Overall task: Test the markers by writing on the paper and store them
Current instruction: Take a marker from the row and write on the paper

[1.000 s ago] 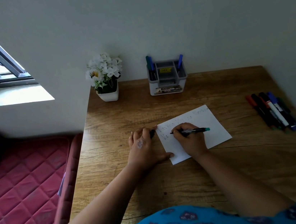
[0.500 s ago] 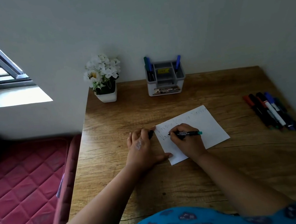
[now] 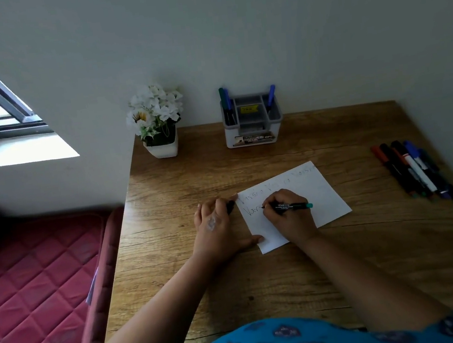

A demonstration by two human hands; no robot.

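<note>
1. Two hands work on the white rectangular paper sheet (image 3: pixel 312 197), which lies on the brown wood-grain table (image 3: pixel 347 265) directly under and between them.
2. The right hand (image 3: pixel 289 217) grips the slim black marker with a teal end (image 3: pixel 292 206) in a writing hold. Its tip meets the sheet at the start of a second handwritten line, and the barrel points away to the right. The low barrel angle probably keeps the tip flat enough to show whether ink flows.
3. The left hand (image 3: pixel 218 227) lies just left of the sheet. Its thumb presses the near left edge and its fingertips reach the far left corner, apparently pinning the sheet against the drag of the tip. Its fingers curl round a small dark object (image 3: pixel 230 207), probably the marker's cap; this cannot be confirmed.
4. Both forearms extend from the body and converge on the sheet, wrists low over the tabletop.
5. A row of mixed-colour markers (image 3: pixel 412 170) lies well right of the right hand, likely awaiting test.
6. The grey-and-white compartmented plastic desk organiser (image 3: pixel 252 127), beyond both hands against the wall, already holds a few markers and is the likely storage point.
</note>
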